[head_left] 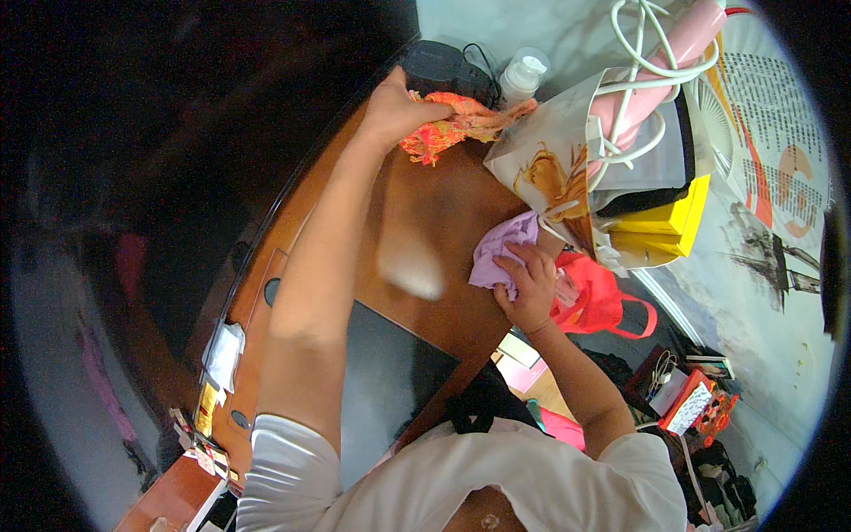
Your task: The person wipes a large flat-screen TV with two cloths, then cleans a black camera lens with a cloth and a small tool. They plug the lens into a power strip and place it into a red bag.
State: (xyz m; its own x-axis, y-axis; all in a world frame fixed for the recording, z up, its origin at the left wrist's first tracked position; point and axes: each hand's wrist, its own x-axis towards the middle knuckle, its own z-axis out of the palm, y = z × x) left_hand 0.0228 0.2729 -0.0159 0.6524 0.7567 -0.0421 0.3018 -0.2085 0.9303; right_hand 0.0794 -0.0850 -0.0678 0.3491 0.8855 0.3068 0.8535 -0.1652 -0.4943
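Observation:
My left hand (pixel 399 113) reaches to the far side of the desk. Its thumb lies across a bunched orange-red patterned cloth (pixel 439 137), and the other fingers are partly hidden beside a dark rounded device (pixel 432 64). At the right side of the desk my right hand (pixel 530 285) grips a crumpled lilac cloth (pixel 507 248), fingers bent over it. Just beyond the lilac cloth stands a white paper bag (pixel 542 155) with a golden print. It holds a pink appliance (pixel 660 75) wound in white cord and a yellow box (pixel 665 226).
A white pump bottle (pixel 523 75) stands against the wall behind the orange cloth. Red bag (pixel 598 297) sits beside my right wrist. The wooden desk (pixel 399 213) carries a dark mat (pixel 390 368) near me. Papers (pixel 226 355) lie along its left edge.

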